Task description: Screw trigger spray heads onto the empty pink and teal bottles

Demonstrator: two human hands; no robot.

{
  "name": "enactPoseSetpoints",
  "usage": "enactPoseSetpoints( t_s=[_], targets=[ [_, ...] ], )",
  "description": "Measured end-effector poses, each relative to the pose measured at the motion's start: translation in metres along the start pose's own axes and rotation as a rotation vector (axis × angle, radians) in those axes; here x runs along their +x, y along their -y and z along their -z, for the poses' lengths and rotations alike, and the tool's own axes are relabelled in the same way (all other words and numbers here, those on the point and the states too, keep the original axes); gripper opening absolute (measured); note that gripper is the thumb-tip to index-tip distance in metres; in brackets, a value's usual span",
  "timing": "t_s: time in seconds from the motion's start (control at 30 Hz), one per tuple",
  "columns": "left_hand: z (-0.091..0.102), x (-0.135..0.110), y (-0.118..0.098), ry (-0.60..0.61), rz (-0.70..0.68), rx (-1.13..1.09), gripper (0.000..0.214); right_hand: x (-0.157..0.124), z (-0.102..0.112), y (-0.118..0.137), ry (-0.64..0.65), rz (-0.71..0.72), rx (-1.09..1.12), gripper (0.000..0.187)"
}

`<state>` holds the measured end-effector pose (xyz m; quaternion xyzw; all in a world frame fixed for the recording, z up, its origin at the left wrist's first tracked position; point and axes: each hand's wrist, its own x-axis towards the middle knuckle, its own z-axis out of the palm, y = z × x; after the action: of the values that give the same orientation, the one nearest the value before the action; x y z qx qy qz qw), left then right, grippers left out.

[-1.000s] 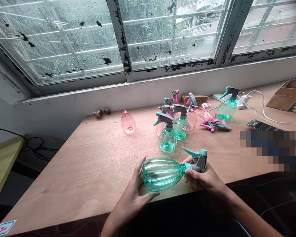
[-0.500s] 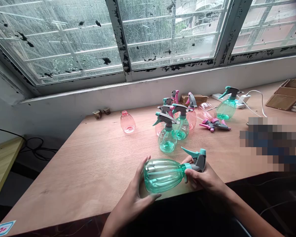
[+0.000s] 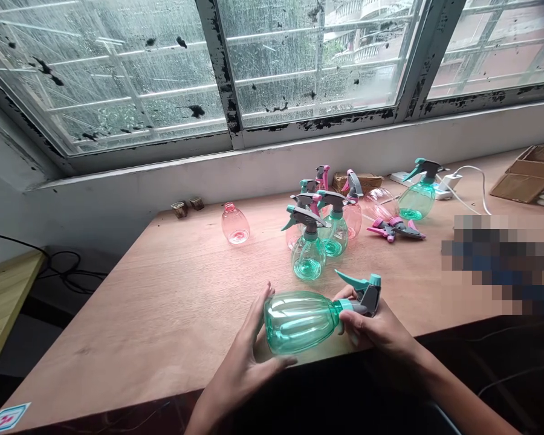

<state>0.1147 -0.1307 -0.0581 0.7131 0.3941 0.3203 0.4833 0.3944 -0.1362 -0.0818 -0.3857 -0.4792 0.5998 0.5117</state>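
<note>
A clear green spray bottle (image 3: pixel 299 323) lies nearly on its side above the table's front edge, its base toward the left. My right hand (image 3: pixel 360 320) is closed around its turquoise collar, just below the grey and turquoise trigger head (image 3: pixel 369 296). Around the base end is my left hand (image 3: pixel 249 350), fingers and thumb spread, with a small gap between thumb and bottle. Beyond them stand green spray bottles (image 3: pixel 308 260) with heads on, grouped with pink ones (image 3: pixel 352 217).
A headless pink bottle (image 3: pixel 236 226) stands left of the group. Loose pink-and-grey spray heads (image 3: pixel 395 229) lie to the right, near another green spray bottle (image 3: pixel 416 199). Farther right are a white charger (image 3: pixel 448 181) with cable and a cardboard box (image 3: pixel 526 175). Part of the right side is pixelated.
My left hand's fingers have spread slightly away from the bottle. The right hand keeps its hold on the collar, and the bottle stays almost in place.
</note>
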Motion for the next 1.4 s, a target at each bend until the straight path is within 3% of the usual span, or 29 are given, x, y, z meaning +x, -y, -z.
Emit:
enactPoseSetpoints(
  t_s=[0.2, 0.4, 0.6, 0.77, 0.97, 1.07, 1.2, 1.4],
  targets=[
    [-0.0003, -0.0024, 0.0003, 0.033, 0.030, -0.049, 0.102, 0.0021, 0.0018, -0.0013, -0.030, 0.063, 0.034, 0.035],
    [0.0025, -0.0023, -0.0007, 0.036, 0.024, -0.083, 0.084, 0.0008, 0.0008, -0.0001, 0.004, 0.011, 0.033, 0.034],
    [-0.0025, -0.0015, 0.0028, 0.007, 0.029, -0.037, 0.088, 0.0002, -0.0001, 0.0015, -0.013, 0.002, 0.033, 0.035],
    [-0.0023, -0.0022, 0.0000, 0.002, 0.058, -0.146, 0.111, -0.0007, 0.0004, 0.0024, 0.019, -0.016, 0.026, 0.033],
    [-0.0017, -0.0011, -0.0002, 0.012, 0.006, -0.098, 0.091, 0.0000, 0.0009, 0.0003, 0.057, -0.030, 0.028, 0.031],
    [-0.0032, -0.0015, 0.0019, -0.006, 0.002, -0.046, 0.088, 0.0001, 0.0015, -0.0006, 0.043, -0.008, 0.040, 0.030],
    [-0.0029, -0.0023, -0.0012, -0.013, 0.044, -0.089, 0.103, -0.0016, 0.0011, 0.0007, 0.040, -0.020, 0.036, 0.032],
    [-0.0015, 0.0009, -0.0045, -0.017, 0.037, -0.148, 0.089, -0.0024, -0.0012, 0.0029, 0.058, -0.072, 0.039, 0.036]
  ],
)
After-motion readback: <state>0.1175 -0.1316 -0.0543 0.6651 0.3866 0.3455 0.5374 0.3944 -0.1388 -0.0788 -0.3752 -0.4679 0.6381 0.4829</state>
